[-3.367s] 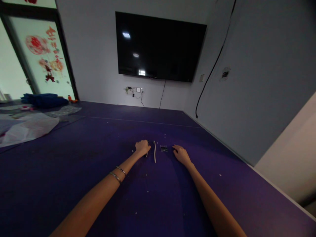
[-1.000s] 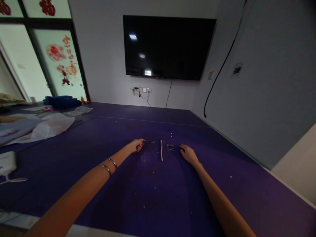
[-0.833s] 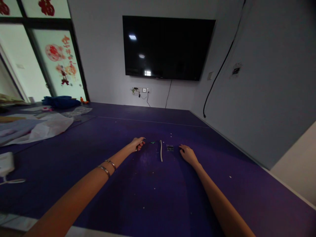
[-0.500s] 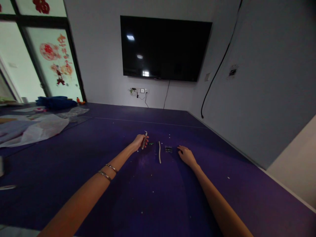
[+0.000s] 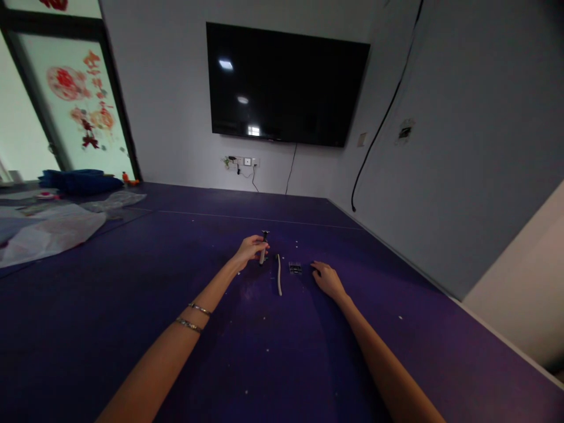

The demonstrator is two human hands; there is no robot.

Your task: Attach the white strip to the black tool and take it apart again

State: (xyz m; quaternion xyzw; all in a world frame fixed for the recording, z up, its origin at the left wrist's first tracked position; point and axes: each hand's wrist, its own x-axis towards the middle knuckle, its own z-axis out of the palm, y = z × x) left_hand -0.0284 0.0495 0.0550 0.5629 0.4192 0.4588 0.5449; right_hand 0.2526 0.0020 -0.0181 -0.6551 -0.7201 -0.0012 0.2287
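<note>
My left hand (image 5: pixel 252 249) is closed around the handle of a razor (image 5: pixel 263 254), held upright with its T-shaped head at the top. Right of it, a thin, pale, slightly curved stick (image 5: pixel 279 276) with a dark upper end lies on the purple surface (image 5: pixel 291 352). Beside that stick is a small clear case (image 5: pixel 295 268) with dark pieces in it; its contents are too small to make out. Just right of the case, my right hand (image 5: pixel 328 279) rests on the surface with nothing in it, its fingers loosely bent and apart.
Clear plastic sheeting (image 5: pixel 57 232) and a dark blue cloth bundle (image 5: pixel 81 181) lie at the far left. Small white bits are scattered over the surface. A television (image 5: pixel 286 88) hangs on the back wall, and a black cable (image 5: pixel 383 120) dangles at the right.
My left hand has turned the razor more upright, with its head now seen broadside. A small green item beside that hand no longer shows. My right hand stays by the case; the view has shifted slightly.
</note>
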